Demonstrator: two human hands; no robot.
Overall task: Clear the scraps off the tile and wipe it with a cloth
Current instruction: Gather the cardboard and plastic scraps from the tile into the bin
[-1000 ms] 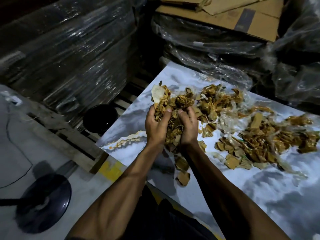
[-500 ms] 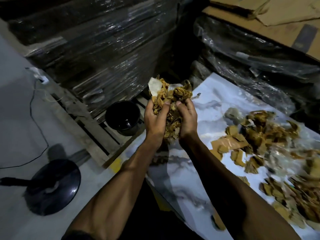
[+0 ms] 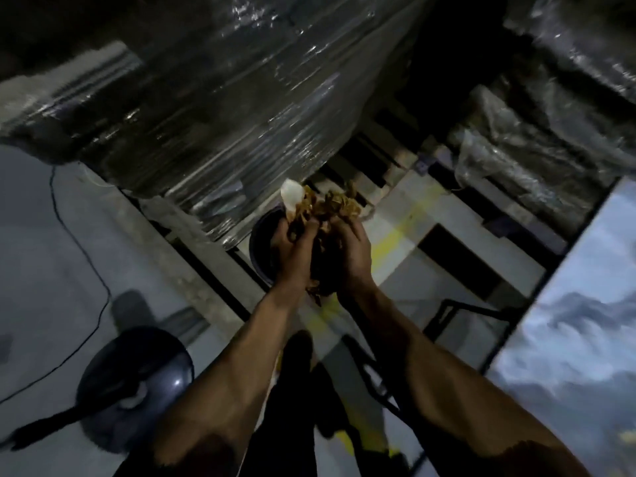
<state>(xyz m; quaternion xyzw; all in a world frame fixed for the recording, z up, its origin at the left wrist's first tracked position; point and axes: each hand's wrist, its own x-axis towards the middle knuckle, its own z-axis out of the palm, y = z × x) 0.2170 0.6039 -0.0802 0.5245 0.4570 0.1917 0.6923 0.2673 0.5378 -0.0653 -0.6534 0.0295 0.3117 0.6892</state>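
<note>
A bundle of brown tape-and-paper scraps (image 3: 327, 208), with one white piece on top, is cupped between my left hand (image 3: 292, 253) and my right hand (image 3: 354, 256). Both hands curl around the bundle and hold it over a black bucket (image 3: 261, 246) that stands on the floor by a pallet. My hands hide most of the bucket. The marble-patterned tile (image 3: 564, 321) lies to the right, only its left part in view, blurred.
Shrink-wrapped stacks (image 3: 213, 108) on wooden pallets (image 3: 447, 235) rise behind the bucket. A black round stand base (image 3: 137, 376) and a thin cable (image 3: 86, 256) lie on the grey floor at left. Yellow floor marking (image 3: 389, 242) runs under my hands.
My view and both hands have swung left, off the tile. The scrap bundle has travelled with them and now hangs over the black bucket. The scraps left on the tile are out of view.
</note>
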